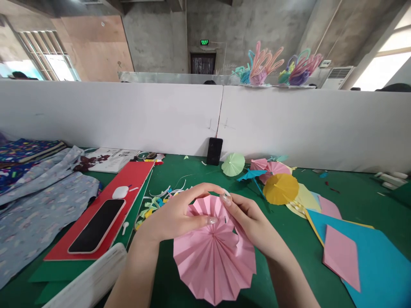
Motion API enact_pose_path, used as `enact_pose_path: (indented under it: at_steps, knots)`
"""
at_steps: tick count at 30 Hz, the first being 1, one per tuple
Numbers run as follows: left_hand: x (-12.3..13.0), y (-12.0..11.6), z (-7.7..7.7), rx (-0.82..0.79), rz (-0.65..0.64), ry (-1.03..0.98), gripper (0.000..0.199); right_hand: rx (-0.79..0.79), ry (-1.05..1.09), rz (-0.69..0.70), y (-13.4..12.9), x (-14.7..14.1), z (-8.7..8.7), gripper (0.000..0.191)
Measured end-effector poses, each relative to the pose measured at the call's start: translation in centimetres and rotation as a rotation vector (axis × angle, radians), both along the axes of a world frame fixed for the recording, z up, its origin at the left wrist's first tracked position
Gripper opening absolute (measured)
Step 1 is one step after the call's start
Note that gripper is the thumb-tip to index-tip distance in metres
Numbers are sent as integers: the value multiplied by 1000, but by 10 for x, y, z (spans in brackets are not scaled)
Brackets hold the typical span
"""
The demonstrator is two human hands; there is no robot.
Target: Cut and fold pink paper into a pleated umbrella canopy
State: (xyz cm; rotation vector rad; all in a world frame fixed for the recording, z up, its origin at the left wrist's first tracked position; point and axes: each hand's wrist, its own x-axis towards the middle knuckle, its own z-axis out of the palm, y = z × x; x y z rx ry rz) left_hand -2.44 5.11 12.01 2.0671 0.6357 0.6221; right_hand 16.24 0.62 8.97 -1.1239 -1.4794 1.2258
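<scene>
Between my hands is a pink pleated paper fan circle (214, 265), its folds spreading from a centre point. My left hand (189, 211) grips its upper left side, the thumb lying on the pleats near the centre and the fingers reaching over the top edge. At the upper right, my right hand (245, 214) pinches the paper's edge between thumb and fingers. The fingertips of both hands meet at the top. Small gaps show in the pleats beside the right thumb.
Small paper umbrellas, among them a yellow one (281, 189) and a green one (233, 164), stand ahead right. Blue card (379, 252) and a folded pink sheet (342, 256) lie right. A phone (98, 226) rests on a red board (131, 182) at left. A white partition (128, 115) rises behind.
</scene>
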Motion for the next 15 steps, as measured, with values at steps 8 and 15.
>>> enact_pose_path:
  at_steps: [8,15]
  knots:
    - [-4,-1,2,-24,11,11,45,-86,182,23,1,-2,-3,41]
    - [-5,-2,3,-9,18,1,39,-142,227,7,-3,-3,2,44]
